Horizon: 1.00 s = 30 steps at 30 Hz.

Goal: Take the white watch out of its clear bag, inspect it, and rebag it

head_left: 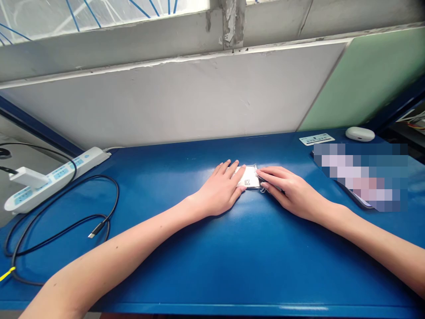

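A small clear plastic packet with a white label and a printed code lies flat on the blue table. My left hand rests palm down over its left part, fingers spread, pressing on it. At the packet's right edge, my right hand has its thumb and fingers closed on the plastic. A short bead chain shows by the right thumb. The packet's left side is hidden beneath my left fingers.
To the left, a white power strip holds a plugged-in charger, and a black cable lies looped. At the back right are a card, a white earbud case and a blurred phone-like object. A wall borders the back.
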{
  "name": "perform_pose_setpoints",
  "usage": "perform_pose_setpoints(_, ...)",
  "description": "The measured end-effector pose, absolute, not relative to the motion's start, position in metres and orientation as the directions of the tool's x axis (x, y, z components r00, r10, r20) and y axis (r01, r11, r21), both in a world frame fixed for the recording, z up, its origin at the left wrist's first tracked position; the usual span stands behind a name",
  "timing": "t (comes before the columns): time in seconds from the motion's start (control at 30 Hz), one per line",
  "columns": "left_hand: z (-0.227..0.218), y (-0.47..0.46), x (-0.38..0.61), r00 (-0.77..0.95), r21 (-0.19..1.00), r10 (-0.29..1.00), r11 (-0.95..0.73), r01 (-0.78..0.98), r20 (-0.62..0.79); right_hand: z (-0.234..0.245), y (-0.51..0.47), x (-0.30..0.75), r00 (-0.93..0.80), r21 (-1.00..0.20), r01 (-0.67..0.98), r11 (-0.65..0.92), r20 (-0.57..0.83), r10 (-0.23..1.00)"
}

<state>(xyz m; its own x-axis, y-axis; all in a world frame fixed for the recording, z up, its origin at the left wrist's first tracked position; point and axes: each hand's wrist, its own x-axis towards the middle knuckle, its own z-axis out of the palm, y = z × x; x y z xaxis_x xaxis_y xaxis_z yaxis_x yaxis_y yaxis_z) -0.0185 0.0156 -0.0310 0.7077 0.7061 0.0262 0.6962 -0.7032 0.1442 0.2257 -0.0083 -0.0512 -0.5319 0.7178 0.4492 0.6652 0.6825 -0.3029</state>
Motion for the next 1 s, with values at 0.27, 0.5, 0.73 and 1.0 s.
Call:
perform_pose_setpoints(0.27, -0.032, 0.016, -0.019, 0.712, 0.160, 0.699, -0.711, 0.685, 0.056, -0.052, -0.012, 0.221, -0.513, -0.310, 0.677, 0.667, 0.452, 0.730)
perform_pose_setpoints(0.5, -0.032, 0.016, -0.019, 0.711, 0.166, 0.701, -0.709, 0.685, 0.057, -0.053, -0.012, 0.219, -0.486, -0.389, 0.640, 0.663, 0.464, 0.741)
perform_pose_setpoints(0.73, -0.034, 0.016, -0.020, 0.708, 0.180, 0.702, -0.708, 0.683, 0.077, -0.048, -0.011, 0.217, -0.572, -0.296, 0.637, 0.712, 0.438, 0.693)
perform_pose_setpoints(1.0, -0.035, 0.017, -0.019, 0.708, 0.162, 0.701, -0.711, 0.684, 0.090, -0.038, -0.012, 0.214, -0.626, -0.194, 0.650, 0.734, 0.411, 0.663)
